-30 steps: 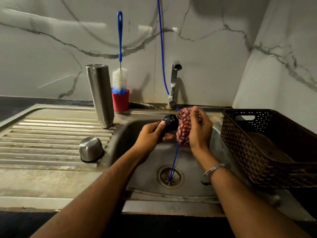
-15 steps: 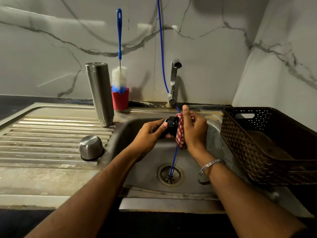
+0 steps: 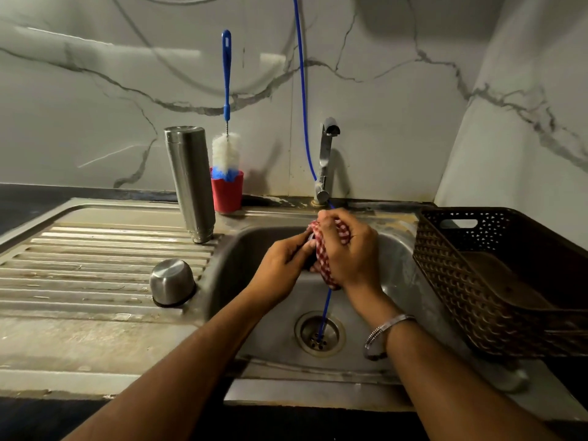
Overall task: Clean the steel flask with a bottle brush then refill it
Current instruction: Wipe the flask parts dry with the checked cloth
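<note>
Since the earlier frame the checked cloth point(image 3: 331, 249) is being closed over the small dark stopper, both hands point(image 3: 345, 254) clamped on it above the sink point(image 3: 248, 249), while the smooth, rigid, probably slippery steel flask point(image 3: 190, 183), best gripped mid-body, is being left upright at the worktop's back edge.

Dim grey-veined marble walls point(image 3: 397, 90) meet at corner.

drainboard point(image 3: 95, 268) | flask point(image 3: 190, 183) upright | steel cap point(image 3: 172, 282) | red cup point(image 3: 227, 194)

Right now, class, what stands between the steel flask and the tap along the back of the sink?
In the head view, a red cup holding the bottle brush stands just beside the flask; bare sink ledge runs on to the tap.
</note>
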